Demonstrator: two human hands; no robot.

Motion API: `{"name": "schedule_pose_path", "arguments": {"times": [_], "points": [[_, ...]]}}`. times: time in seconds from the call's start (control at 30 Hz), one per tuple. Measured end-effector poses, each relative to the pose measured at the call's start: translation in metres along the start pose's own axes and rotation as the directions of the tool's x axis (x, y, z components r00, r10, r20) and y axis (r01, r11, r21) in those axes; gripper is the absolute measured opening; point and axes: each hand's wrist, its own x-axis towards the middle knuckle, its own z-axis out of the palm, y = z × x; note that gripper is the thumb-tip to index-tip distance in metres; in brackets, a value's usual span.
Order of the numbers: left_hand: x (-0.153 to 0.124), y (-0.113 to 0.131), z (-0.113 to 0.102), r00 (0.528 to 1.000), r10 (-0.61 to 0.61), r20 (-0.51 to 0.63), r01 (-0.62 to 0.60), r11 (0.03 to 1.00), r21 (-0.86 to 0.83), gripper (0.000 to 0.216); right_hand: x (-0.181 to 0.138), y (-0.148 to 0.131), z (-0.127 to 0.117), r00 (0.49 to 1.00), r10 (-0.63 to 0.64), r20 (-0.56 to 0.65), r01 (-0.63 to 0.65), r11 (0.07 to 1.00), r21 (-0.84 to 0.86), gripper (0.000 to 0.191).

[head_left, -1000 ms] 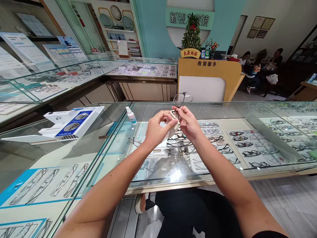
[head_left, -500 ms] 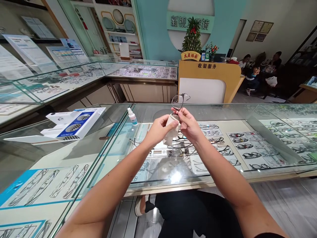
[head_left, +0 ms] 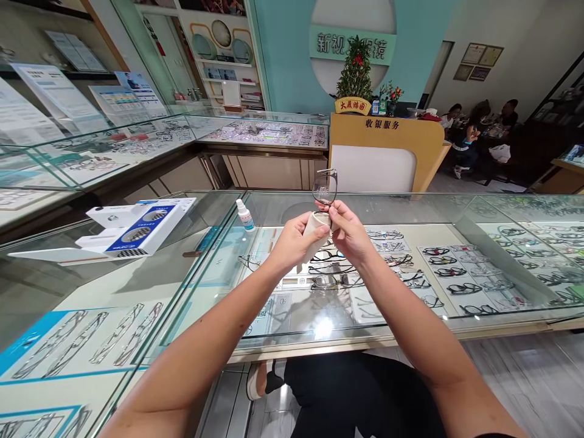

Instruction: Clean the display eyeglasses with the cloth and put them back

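I hold a pair of glasses (head_left: 325,186) with a thin dark frame upright over the glass counter (head_left: 410,204). My right hand (head_left: 350,233) pinches the lower part of the frame from the right. My left hand (head_left: 295,241) is closed on a pale cleaning cloth (head_left: 312,234), pressing it against the lower lens. The upper lens stands free above both hands.
A small spray bottle (head_left: 245,215) stands on the counter left of my hands. Blue-and-white boxes (head_left: 137,228) lie further left. Several frames are displayed under the glass (head_left: 456,274). A yellow cashier desk (head_left: 387,143) stands behind; people sit at the far right (head_left: 474,131).
The glasses have turned so that they stand more on edge, and both hands have shifted slightly; the cloth now covers the lower lens more fully.
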Motion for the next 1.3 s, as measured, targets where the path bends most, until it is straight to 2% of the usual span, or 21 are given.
{"name": "schedule_pose_path", "arguments": {"times": [0.17, 0.37, 0.63, 0.8, 0.87, 0.93, 1.03, 1.13, 1.2, 1.3], "points": [[0.0, 0.0, -0.001, 0.998, 0.014, 0.053, -0.014, 1.0, 0.005, 0.059, 0.002, 0.005, -0.003, 1.0, -0.003, 0.02, 0.002, 1.0, 0.026, 0.038], [-0.001, -0.001, -0.001, 0.995, 0.097, 0.039, -0.097, 0.995, 0.015, 0.061, -0.001, 0.001, 0.001, 0.998, 0.038, 0.048, -0.041, 0.998, 0.05, 0.039], [-0.001, -0.001, 0.006, 0.988, 0.12, -0.101, -0.12, 0.993, 0.005, 0.068, -0.007, -0.005, 0.009, 0.992, 0.081, 0.094, -0.086, 0.995, 0.05, 0.045], [0.0, -0.003, 0.008, 0.963, 0.159, -0.217, -0.16, 0.987, 0.015, 0.071, -0.009, -0.004, 0.012, 0.991, 0.079, 0.108, -0.085, 0.995, 0.057, 0.045], [0.001, -0.003, 0.007, 0.958, 0.173, -0.227, -0.17, 0.985, 0.034, 0.071, -0.009, -0.003, 0.013, 0.992, 0.069, 0.108, -0.076, 0.995, 0.065, 0.044], [0.001, -0.002, 0.003, 0.974, 0.152, -0.17, -0.146, 0.988, 0.044, 0.07, -0.008, -0.003, 0.013, 0.994, 0.059, 0.09, -0.066, 0.995, 0.074, 0.042], [0.003, 0.0, -0.004, 0.997, 0.073, -0.016, -0.073, 0.997, 0.001, 0.067, -0.005, -0.002, 0.009, 0.997, 0.059, 0.044, -0.062, 0.995, 0.075, 0.037], [0.005, 0.002, -0.01, 0.994, 0.026, 0.104, -0.018, 0.997, -0.072, 0.064, -0.001, -0.001, 0.005, 0.997, 0.072, 0.018, -0.073, 0.993, 0.097, 0.031], [0.005, 0.002, -0.011, 0.99, 0.03, 0.139, -0.02, 0.997, -0.072, 0.063, 0.0, 0.0, 0.002, 0.996, 0.083, 0.025, -0.086, 0.988, 0.131, 0.028], [0.005, 0.0, -0.008, 0.993, 0.056, 0.107, -0.052, 0.998, -0.033, 0.063, 0.001, 0.002, 0.001, 0.994, 0.102, 0.04, -0.108, 0.98, 0.168, 0.028]]}}
